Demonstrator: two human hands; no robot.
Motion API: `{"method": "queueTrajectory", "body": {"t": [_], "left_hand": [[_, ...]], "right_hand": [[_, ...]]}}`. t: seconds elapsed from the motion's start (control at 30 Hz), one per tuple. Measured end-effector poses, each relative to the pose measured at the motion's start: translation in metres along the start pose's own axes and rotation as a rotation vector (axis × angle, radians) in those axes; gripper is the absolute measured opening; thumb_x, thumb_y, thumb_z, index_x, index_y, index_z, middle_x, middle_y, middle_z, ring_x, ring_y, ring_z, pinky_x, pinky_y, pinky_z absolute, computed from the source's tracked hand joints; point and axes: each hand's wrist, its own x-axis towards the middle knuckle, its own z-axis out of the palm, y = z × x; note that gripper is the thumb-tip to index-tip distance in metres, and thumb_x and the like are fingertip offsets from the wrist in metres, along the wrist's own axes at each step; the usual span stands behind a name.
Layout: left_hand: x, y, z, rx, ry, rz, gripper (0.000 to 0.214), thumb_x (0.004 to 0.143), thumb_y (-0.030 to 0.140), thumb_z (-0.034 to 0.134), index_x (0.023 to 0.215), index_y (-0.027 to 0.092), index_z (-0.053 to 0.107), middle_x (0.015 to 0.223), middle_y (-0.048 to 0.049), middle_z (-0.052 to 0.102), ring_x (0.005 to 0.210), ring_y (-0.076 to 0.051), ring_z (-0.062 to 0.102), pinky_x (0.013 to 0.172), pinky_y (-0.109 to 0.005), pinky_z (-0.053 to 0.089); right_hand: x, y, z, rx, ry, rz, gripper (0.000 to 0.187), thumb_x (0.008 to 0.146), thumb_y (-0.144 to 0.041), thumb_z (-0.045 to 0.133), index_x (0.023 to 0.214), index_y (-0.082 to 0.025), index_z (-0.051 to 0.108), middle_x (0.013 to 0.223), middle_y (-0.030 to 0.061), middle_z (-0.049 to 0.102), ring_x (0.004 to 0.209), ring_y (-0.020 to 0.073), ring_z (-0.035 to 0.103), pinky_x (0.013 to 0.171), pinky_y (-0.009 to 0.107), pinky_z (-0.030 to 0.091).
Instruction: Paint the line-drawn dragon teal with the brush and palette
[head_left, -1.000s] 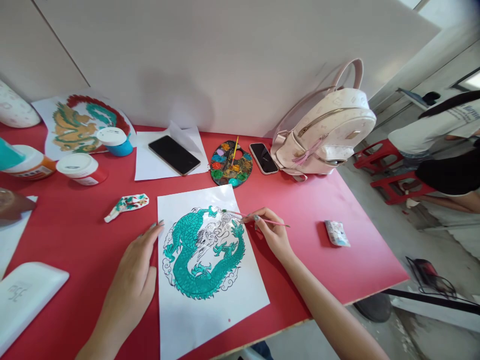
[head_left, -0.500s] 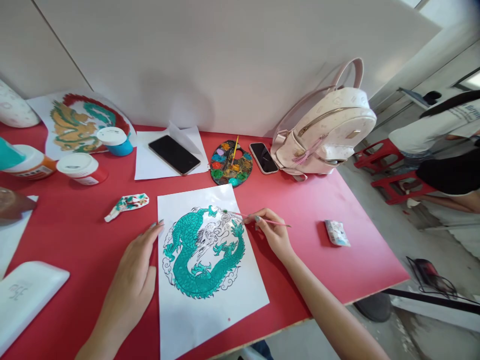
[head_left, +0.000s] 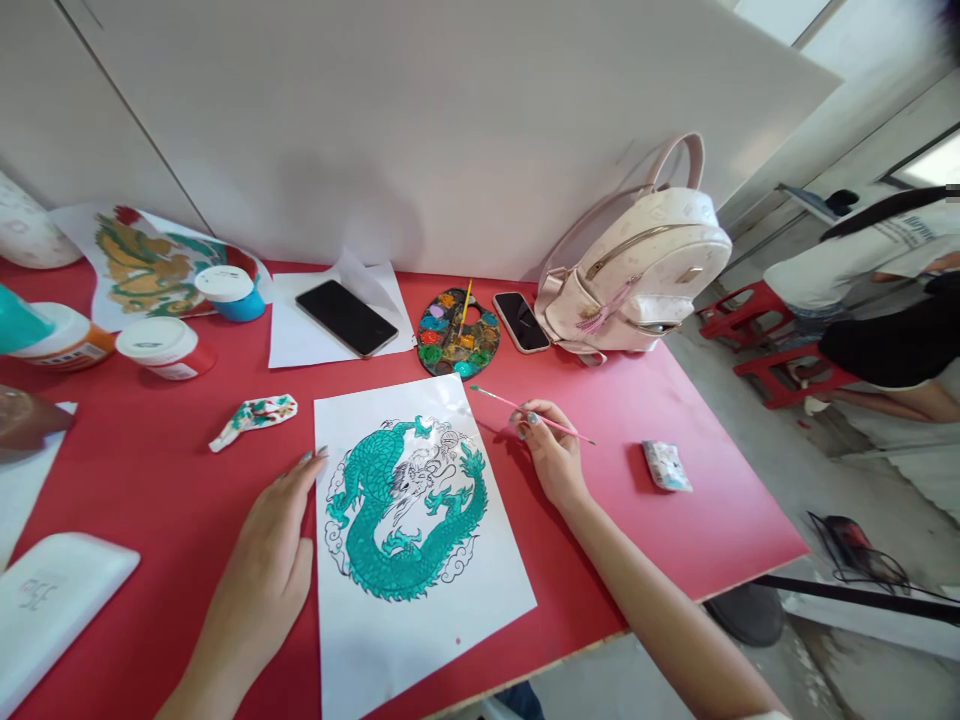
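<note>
A white sheet with a teal-painted dragon (head_left: 409, 505) lies on the red table (head_left: 150, 480) in front of me. My left hand (head_left: 266, 565) lies flat with fingers stretched out, its fingertips on the sheet's left edge. My right hand (head_left: 551, 455) is closed in a pinch on a thin pink paintbrush (head_left: 525, 408), held just right of the sheet. The brush tip hovers off the paper, pointing toward a round paint palette (head_left: 459, 333) with several colours and a yellow brush resting in it.
Two phones (head_left: 346, 317) (head_left: 521, 321) lie at the back, one on white paper. A pale backpack (head_left: 637, 270) leans on the wall. Paint jars (head_left: 165, 347) (head_left: 229, 290), a painted sheet (head_left: 154, 265), a smeared scrap (head_left: 253, 417) and a small packet (head_left: 666, 465) are around. Another person sits at right (head_left: 885, 290).
My right hand lifted the brush off the dragon sheet and moved it up and right, toward the palette. My left hand stayed on the sheet's edge. The view shifted slightly.
</note>
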Motion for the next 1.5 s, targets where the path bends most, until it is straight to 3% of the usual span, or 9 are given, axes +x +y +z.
{"method": "queueTrajectory", "body": {"t": [0.1,0.2,0.3,0.43,0.57,0.87,1.17,1.37,1.5], "left_hand": [[-0.001,-0.002,0.002,0.006,-0.006,0.003,0.075,0.096,0.011,0.036,0.167,0.034,0.032,0.168,-0.0060,0.049,0.155,-0.030,0.047,0.126,-0.054,0.045],[-0.002,-0.003,0.004,0.020,0.004,-0.001,0.073,0.096,0.013,0.037,0.166,0.035,0.034,0.167,-0.0059,0.050,0.155,-0.031,0.048,0.125,-0.055,0.046],[-0.002,-0.003,0.004,0.021,0.016,-0.004,0.072,0.097,0.013,0.036,0.166,0.036,0.035,0.167,-0.0048,0.051,0.154,-0.031,0.048,0.125,-0.055,0.047],[-0.003,-0.004,0.002,0.014,0.011,-0.002,0.074,0.097,0.012,0.036,0.167,0.037,0.034,0.169,-0.0035,0.049,0.155,-0.030,0.048,0.126,-0.055,0.046],[-0.004,-0.005,0.002,0.005,0.018,-0.005,0.074,0.097,0.013,0.037,0.167,0.036,0.034,0.168,-0.0045,0.050,0.155,-0.030,0.048,0.127,-0.054,0.046],[-0.002,-0.001,0.001,0.007,0.000,-0.007,0.076,0.096,0.011,0.038,0.167,0.035,0.034,0.168,-0.0060,0.050,0.156,-0.031,0.046,0.127,-0.055,0.045],[-0.004,-0.002,0.001,-0.007,-0.010,-0.046,0.073,0.096,0.013,0.039,0.167,0.033,0.036,0.168,-0.0068,0.050,0.156,-0.031,0.047,0.126,-0.056,0.046],[-0.004,-0.004,0.002,0.015,-0.004,-0.040,0.073,0.096,0.015,0.040,0.167,0.031,0.039,0.167,-0.0062,0.052,0.155,-0.031,0.048,0.127,-0.054,0.045],[-0.004,-0.008,0.001,0.039,-0.001,0.009,0.074,0.096,0.014,0.039,0.168,0.036,0.038,0.169,-0.0019,0.051,0.157,-0.030,0.047,0.128,-0.052,0.045]], "right_hand": [[0.013,0.005,0.007,-0.081,0.015,-0.090,0.029,0.092,-0.052,0.078,0.095,-0.023,0.072,0.086,0.0040,0.075,0.079,0.0180,0.070,0.069,0.029,0.054],[0.037,0.010,0.021,-0.207,0.067,-0.367,0.030,0.103,-0.052,0.062,0.095,-0.024,0.067,0.083,0.0028,0.072,0.072,0.0179,0.067,0.067,0.031,0.053],[0.070,0.016,0.043,-0.333,-0.030,-0.671,0.034,0.109,-0.050,0.050,0.092,-0.025,0.066,0.084,0.0037,0.070,0.077,0.0197,0.067,0.071,0.034,0.053],[0.115,0.024,0.072,-0.450,-0.115,-0.801,0.035,0.113,-0.045,0.040,0.095,-0.025,0.063,0.090,0.0056,0.069,0.086,0.0218,0.067,0.083,0.036,0.053],[0.136,0.028,0.082,-0.545,-0.131,-0.757,0.037,0.114,-0.045,0.036,0.098,-0.024,0.061,0.092,0.0064,0.069,0.084,0.0216,0.066,0.083,0.035,0.051],[0.134,0.026,0.081,-0.702,-0.231,-0.719,0.033,0.111,-0.041,0.039,0.099,-0.027,0.066,0.101,0.0084,0.075,0.098,0.0258,0.064,0.095,0.037,0.048],[0.126,0.025,0.081,-0.448,-0.114,-0.632,0.033,0.110,-0.049,0.043,0.099,-0.026,0.064,0.096,0.0063,0.070,0.090,0.0223,0.065,0.088,0.035,0.049],[0.094,0.015,0.071,-0.166,0.098,-0.460,0.033,0.103,-0.060,0.056,0.096,-0.027,0.054,0.077,-0.0031,0.055,0.068,0.0161,0.055,0.068,0.030,0.047],[0.049,0.007,0.055,-0.151,0.055,-0.329,0.038,0.104,-0.064,0.052,0.092,-0.028,0.053,0.069,-0.0047,0.055,0.057,0.0153,0.051,0.058,0.030,0.042]]}}
